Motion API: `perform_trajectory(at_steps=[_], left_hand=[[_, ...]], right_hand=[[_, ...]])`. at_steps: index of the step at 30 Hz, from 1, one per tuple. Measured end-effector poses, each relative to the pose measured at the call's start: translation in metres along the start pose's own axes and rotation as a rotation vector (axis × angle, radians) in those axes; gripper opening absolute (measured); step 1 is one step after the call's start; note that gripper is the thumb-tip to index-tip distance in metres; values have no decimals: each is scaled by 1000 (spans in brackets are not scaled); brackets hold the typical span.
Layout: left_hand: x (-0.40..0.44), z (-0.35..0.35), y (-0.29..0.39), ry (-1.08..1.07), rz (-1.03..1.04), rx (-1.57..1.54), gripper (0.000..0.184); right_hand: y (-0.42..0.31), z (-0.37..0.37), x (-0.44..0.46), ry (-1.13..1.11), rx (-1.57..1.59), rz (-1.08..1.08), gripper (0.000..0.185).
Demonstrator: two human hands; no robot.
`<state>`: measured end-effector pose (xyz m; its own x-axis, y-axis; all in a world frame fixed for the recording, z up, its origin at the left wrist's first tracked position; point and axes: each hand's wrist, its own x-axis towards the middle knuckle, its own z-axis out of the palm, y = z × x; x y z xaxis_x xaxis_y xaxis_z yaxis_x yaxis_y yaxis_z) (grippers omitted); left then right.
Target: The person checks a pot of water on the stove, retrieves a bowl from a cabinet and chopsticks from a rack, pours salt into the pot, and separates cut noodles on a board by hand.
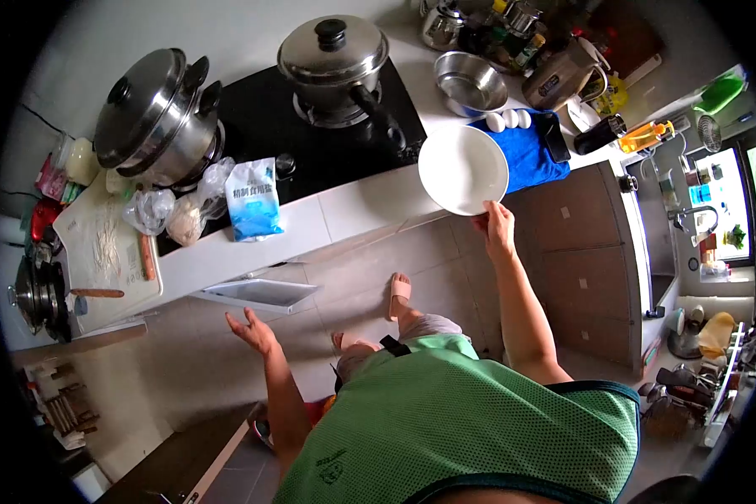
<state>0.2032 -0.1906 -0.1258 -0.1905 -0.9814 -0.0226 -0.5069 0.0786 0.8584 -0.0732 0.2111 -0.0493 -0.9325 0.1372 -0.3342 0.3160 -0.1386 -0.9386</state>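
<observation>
White-and-blue bag (pixel 254 202) on counter edge: large Chinese characters, "精制食用盐" (refined edible salt), dark print across upper white part. Smaller print on same bag too small to read. Green top (pixel 445 412): emblem with short line of lettering, illegible. Pale jug (pixel 554 80): dark mark on side, blurred. Cutting board (pixel 113 244): faint print near lower edge, unreadable.

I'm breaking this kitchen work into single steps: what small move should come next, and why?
Probably bring the left hand up to steady the white bowl. The right hand grips it only at the rim, its near side appears to reach past the front edge of the counter, and the left hand is open and holds nothing.
</observation>
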Motion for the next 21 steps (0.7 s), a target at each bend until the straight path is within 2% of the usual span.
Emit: perform_trajectory(at_steps=[5,12,14,21], left_hand=[[-21,18,55,13,131,-123,48],[-44,69,145,-97,324,-211,38],[-51,81,164,-187,391,-279,35],[-70,115,184,-362,400,-344,33]], right_hand=[[6,-17,40,71,102,30,19],[22,-18,59,23,94,68,19],[26,-15,61,34,134,107,19],[19,-5,60,-9,186,177,23]])
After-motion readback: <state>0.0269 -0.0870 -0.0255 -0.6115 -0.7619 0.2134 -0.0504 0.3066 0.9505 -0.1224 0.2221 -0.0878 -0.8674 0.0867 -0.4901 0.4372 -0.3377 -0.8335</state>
